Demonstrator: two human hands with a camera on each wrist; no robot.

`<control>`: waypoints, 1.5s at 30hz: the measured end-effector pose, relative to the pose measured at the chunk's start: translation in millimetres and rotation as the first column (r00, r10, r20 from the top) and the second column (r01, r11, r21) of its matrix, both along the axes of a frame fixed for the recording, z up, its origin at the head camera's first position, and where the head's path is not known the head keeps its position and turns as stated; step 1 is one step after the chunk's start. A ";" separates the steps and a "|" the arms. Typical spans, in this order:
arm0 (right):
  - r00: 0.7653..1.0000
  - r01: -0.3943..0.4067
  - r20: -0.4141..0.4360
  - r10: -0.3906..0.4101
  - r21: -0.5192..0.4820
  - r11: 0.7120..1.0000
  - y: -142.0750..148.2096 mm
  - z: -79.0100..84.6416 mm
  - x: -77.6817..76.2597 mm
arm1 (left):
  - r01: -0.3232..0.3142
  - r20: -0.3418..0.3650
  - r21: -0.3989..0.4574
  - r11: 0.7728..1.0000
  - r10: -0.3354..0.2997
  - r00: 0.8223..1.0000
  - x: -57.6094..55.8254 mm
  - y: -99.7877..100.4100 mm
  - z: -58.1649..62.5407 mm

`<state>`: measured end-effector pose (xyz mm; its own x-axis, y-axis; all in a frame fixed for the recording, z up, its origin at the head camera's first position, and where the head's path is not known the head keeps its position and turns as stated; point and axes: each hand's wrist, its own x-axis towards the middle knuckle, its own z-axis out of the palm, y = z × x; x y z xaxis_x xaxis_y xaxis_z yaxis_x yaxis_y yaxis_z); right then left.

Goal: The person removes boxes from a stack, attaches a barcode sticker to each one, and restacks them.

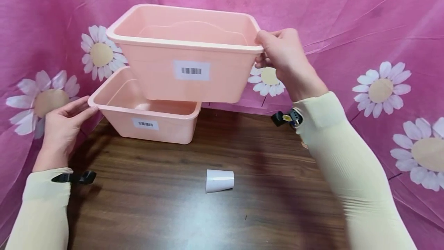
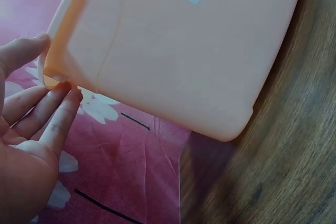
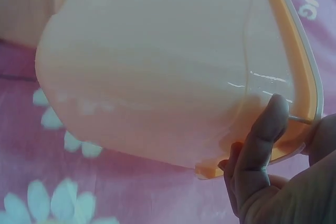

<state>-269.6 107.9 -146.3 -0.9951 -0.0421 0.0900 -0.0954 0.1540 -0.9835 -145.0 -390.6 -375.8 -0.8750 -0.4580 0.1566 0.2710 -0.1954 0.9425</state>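
My right hand [image 1: 282, 53] grips the right end of a pink plastic bin [image 1: 149, 65], thumb over the rim and fingers beneath it. This bin is raised above the table, with a white barcode label [image 1: 192, 70] on its front. Below and to the left, a second pink bin [image 1: 163, 130] with its own barcode label [image 1: 145, 124] stands on the table. My left hand [image 1: 66, 126] pinches that bin's left rim, as the left wrist view shows with the fingers [image 2: 58, 124] under the lip. The raised bin hides part of the lower one; whether they touch, I cannot tell.
A white cup [image 1: 220, 180] lies on its side on the brown wooden table [image 1: 145, 188], in front of the bins. Pink cloth [image 1: 333, 22] printed with white daisies hangs behind and at both sides.
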 end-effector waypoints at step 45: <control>1.000 -0.001 -0.022 0.001 -0.003 1.000 -112.2 -48.6 13.9 | 0.003 -0.005 -0.068 0.998 -0.003 1.000 -7.9 3.9 -1.5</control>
